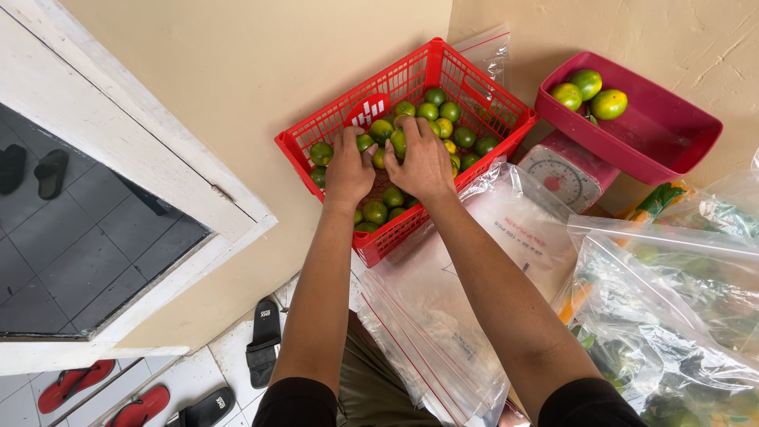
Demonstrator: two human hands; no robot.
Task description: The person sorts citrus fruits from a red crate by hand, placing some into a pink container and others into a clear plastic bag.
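Note:
A red plastic basket (332, 126) leans against the beige wall and holds several green limes (443, 112). Both my hands reach into it. My left hand (349, 168) lies palm down on the limes near the basket's left side. My right hand (423, 160) rests just beside it, its fingers curled over limes in the middle. Whether either hand has actually closed on a lime is hidden by the backs of the hands.
A red kitchen scale (565, 172) stands at the right, its red tray (672, 134) holding three limes (589, 92). Clear zip bags (443, 308) are stacked below the basket; filled bags (680, 316) lie at the right. Sandals (262, 341) rest on the white tiles below.

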